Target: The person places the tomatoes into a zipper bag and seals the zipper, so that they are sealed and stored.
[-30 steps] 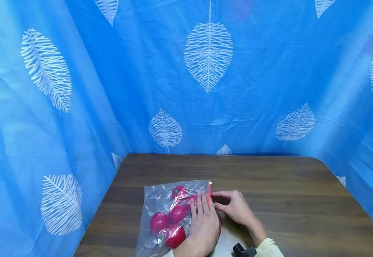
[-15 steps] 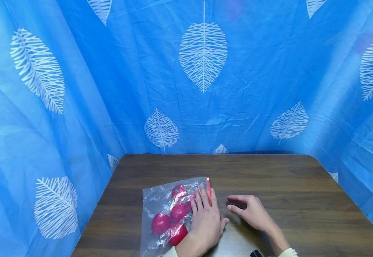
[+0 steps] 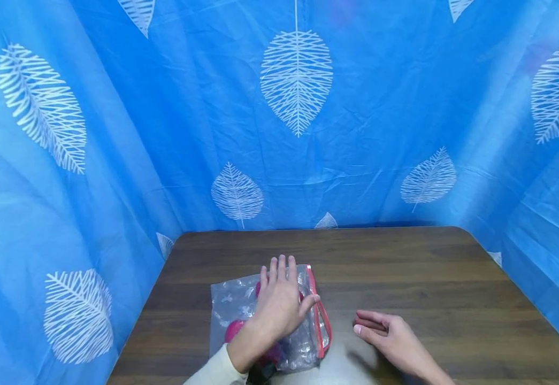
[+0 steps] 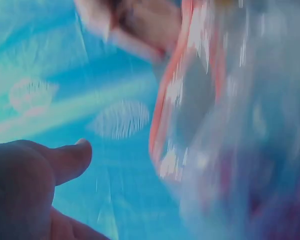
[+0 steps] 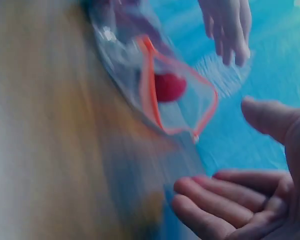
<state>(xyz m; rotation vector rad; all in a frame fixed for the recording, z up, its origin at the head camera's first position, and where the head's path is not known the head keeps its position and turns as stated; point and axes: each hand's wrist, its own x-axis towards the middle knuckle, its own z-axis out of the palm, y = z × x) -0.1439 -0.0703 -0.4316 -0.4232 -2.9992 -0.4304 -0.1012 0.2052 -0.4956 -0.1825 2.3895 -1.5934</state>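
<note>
A clear plastic zip bag (image 3: pixel 231 299) with a red zip edge (image 3: pixel 319 331) lies on the table, its mouth toward the right. Red tomatoes (image 3: pixel 234 330) are inside, mostly covered by my left hand (image 3: pixel 279 305) in the head view. That hand hovers over the bag with straight, spread fingers. In the right wrist view the bag's mouth gapes and one tomato (image 5: pixel 169 87) shows through it. My right hand (image 3: pixel 390 339) is off to the right of the bag, fingers loosely bent, holding nothing. The left wrist view is blurred, with the thumb (image 4: pixel 70 162) apart from the bag.
The brown wood-grain table (image 3: pixel 452 299) reaches back to a blue curtain (image 3: pixel 366 133) with white leaf prints, which also hangs along both sides. A black wrist device (image 3: pixel 260 372) sits under the left wrist, overlapping the bag's near part.
My left hand has lifted from the bag's zip side and shifted left over the tomatoes. The right hand has let go of the zip edge and drawn away right. The bag's mouth now spreads apart.
</note>
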